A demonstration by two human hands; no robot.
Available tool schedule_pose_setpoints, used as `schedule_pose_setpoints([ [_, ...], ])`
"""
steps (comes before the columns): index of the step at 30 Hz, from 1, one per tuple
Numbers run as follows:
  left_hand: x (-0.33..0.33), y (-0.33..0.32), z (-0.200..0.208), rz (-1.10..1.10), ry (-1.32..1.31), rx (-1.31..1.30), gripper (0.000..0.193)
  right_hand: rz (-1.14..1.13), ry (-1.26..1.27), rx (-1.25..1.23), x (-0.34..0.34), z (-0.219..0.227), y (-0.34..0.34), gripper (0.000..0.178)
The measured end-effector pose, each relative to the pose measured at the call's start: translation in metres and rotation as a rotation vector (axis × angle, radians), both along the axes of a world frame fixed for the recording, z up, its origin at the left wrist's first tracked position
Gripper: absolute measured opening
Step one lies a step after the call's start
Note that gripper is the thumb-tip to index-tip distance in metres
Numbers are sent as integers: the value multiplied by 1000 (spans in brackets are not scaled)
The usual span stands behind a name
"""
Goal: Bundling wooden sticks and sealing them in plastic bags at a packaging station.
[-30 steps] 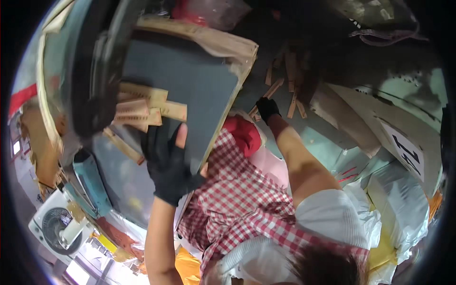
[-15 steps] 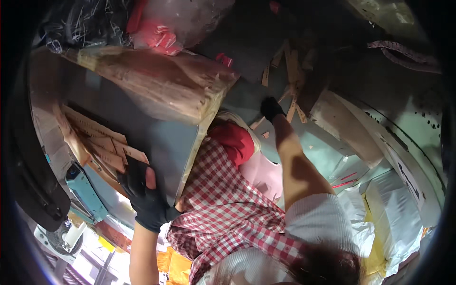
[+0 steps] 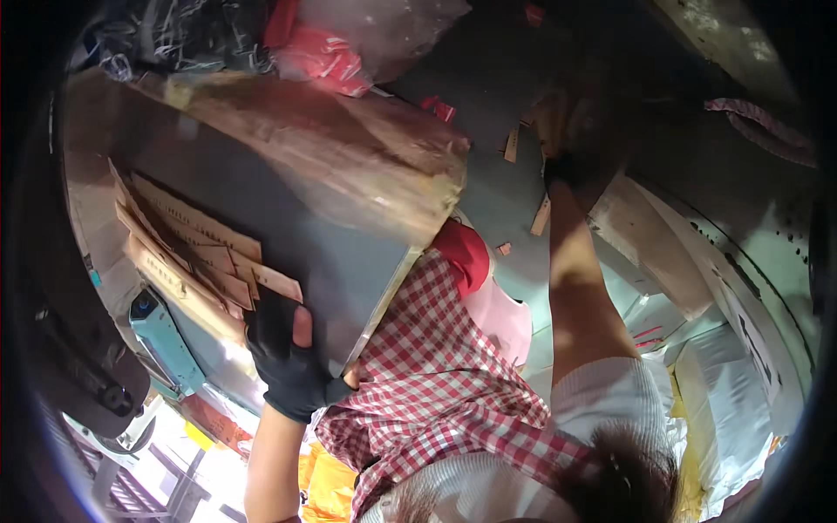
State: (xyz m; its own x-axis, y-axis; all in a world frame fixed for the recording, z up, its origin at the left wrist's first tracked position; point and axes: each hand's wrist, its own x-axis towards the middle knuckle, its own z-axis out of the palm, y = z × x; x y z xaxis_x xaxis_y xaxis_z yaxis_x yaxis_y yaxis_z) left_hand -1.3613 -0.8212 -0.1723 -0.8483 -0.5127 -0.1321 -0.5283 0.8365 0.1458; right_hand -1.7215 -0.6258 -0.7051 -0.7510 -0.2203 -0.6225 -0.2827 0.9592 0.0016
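Strips [image 3: 225, 286], at least four, by left hand [image 3: 292, 357]; right hand [image 3: 555, 170] shadowed; both grips unclear.

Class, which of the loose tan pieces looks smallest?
The stubby scrap just right of the red fabric; the others in view are longer strips, bunched by the left hand or scattered near the right hand.

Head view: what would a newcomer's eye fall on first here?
Probably the red-and-white checked cloth garment, bright across the lower middle. Left of it, the left hand in a black fabric glove, its thumb tip bare, touches a fan of flat tan strips on a dark grey flat surface. At upper right, the dark-gloved right hand reaches into shadow, where its grip is unclear.
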Motion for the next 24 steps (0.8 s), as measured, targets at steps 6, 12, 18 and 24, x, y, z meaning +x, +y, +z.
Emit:
schedule_pose_setpoints([
  [6, 4, 4, 7, 3, -32, -48, 88, -695, -303, -1013, 115, 149, 1, 41],
  [12, 0, 13, 12, 23, 87, -37, 85, -592, -267, -966, 135, 351, 5, 21],
  [18, 4, 40, 24, -114, 543, -155, 67, -398, -799, -1164, 153, 554, 18, 26],
  [24, 1, 84, 79, 237, 1053, 794, 28, 144, -1001, -1115, 235, 608, 16, 34],
])
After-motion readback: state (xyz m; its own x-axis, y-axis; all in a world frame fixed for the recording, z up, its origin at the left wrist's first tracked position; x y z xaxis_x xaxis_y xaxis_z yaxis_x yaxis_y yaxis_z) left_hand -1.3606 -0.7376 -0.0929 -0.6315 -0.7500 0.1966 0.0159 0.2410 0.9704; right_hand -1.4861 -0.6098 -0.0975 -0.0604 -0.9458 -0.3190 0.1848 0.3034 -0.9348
